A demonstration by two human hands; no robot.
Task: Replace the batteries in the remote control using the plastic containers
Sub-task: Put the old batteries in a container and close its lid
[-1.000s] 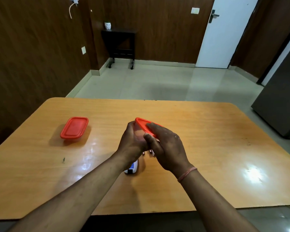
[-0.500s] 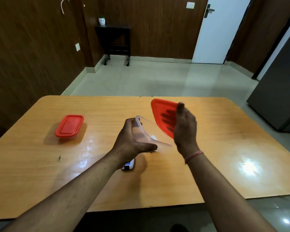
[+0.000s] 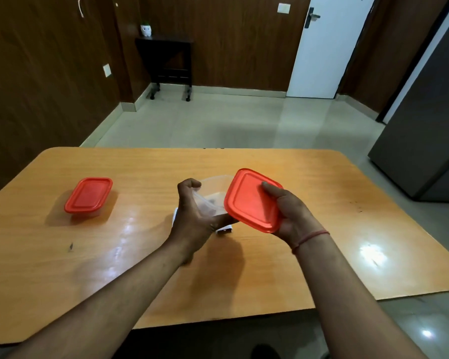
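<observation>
My left hand (image 3: 192, 218) grips a clear plastic container (image 3: 213, 193) with no lid on it, held above the middle of the orange table (image 3: 309, 177). Something dark lies inside it; I cannot tell what. My right hand (image 3: 293, 213) holds the container's red lid (image 3: 249, 200) just to the right, tilted towards me and overlapping the container's right side. The white remote control (image 3: 224, 230) lies on the table under my left hand, mostly hidden. A second clear container with its red lid on (image 3: 88, 194) stands on the table at the left.
A small dark mark (image 3: 71, 246) shows on the table at the left. Beyond the table are tiled floor, a dark side table (image 3: 170, 63) against the wood wall, a white door (image 3: 327, 45), and a grey cabinet (image 3: 425, 141) at the right.
The red lid came off the clear container. My right hand swung it up and right, then lowered it flatter beside the container. My left hand kept its grip on the container.
</observation>
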